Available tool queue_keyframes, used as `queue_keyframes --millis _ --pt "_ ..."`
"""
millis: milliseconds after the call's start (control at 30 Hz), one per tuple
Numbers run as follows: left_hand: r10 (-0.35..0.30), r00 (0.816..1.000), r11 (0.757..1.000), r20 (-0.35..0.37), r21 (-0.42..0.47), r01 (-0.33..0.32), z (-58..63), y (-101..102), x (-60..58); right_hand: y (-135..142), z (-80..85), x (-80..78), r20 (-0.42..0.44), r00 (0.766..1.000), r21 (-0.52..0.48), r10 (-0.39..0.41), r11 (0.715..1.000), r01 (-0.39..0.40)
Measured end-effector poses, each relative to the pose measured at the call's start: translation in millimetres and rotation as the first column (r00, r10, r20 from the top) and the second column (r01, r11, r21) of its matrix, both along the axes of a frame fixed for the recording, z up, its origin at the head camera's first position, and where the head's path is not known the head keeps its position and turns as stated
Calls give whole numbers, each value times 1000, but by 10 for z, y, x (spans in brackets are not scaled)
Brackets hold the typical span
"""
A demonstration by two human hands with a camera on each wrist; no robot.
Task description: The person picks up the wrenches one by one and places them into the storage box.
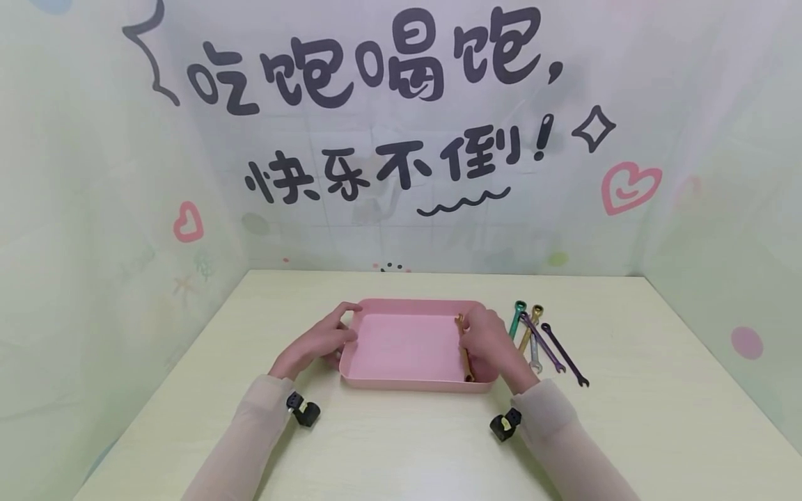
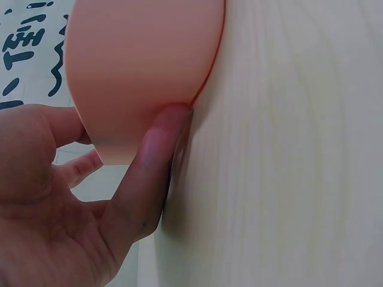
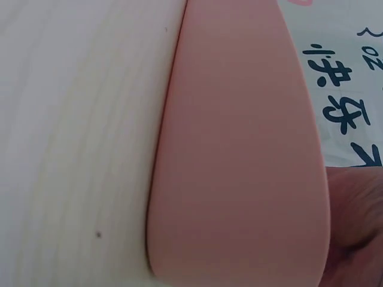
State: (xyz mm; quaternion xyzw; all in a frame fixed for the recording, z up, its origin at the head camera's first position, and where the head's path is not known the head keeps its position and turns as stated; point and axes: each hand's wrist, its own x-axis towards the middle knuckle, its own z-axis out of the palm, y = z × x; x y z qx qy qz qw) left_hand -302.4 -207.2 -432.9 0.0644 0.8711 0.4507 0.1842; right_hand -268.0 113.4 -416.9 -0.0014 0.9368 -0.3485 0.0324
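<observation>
A shallow pink tray (image 1: 404,348) lies on the table. My left hand (image 1: 319,341) grips its left end; in the left wrist view the thumb (image 2: 158,143) presses the outer wall low down, with other fingers behind the rim. Over the tray's right end, my right hand (image 1: 489,341) has its fingers curled at a gold combination wrench (image 1: 465,358), which lies lengthwise near the right wall. The hand covers part of that wrench. In the right wrist view the tray wall (image 3: 239,149) hides most of the right hand (image 3: 356,227).
Right of the tray lie several more wrenches: a green one (image 1: 515,321), a gold one (image 1: 535,319), a silver one (image 1: 535,358), a purple one (image 1: 548,341) and a dark one (image 1: 566,356). Some overlap. A printed curtain (image 1: 401,236) encloses the table (image 1: 401,445) at back and sides.
</observation>
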Motion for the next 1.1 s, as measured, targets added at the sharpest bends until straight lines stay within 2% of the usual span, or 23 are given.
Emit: queue_keyframes --millis 333,500,700,833,1100 --pt "-1 1000 1000 1 4 1 7 12 7 -2 -25 10 -34 999 35 -3 999 5" --pt "1 1000 1000 1 6 -1 -1 16 -5 67 72 17 -34 999 18 36 999 -36" --pt "1 1000 1000 5 9 -1 1 9 -3 357 205 -71 -11 998 -106 63 992 -64" --pt "3 1000 1000 15 10 -3 15 15 9 569 307 -98 -5 997 -140 73 988 -73" --pt "10 1000 1000 27 8 -10 26 27 0 941 484 -64 5 996 -107 91 990 -90"
